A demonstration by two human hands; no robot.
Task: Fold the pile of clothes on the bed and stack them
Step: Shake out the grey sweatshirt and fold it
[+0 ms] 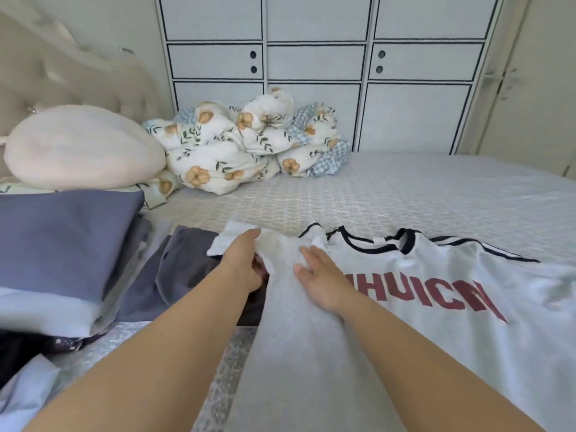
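White T-shirt (420, 307) flat on bed (436, 188); left hand (243, 266) fingers pinch the folded-in sleeve, right hand (324, 282) open, pressing; keep the crease straight, smooth outward before the next fold.

Soft even daylight, wide-angle edge bowing

Left hand (246, 266) pinches the white T-shirt (405, 307) sleeve; right hand (324, 282) presses it flat.
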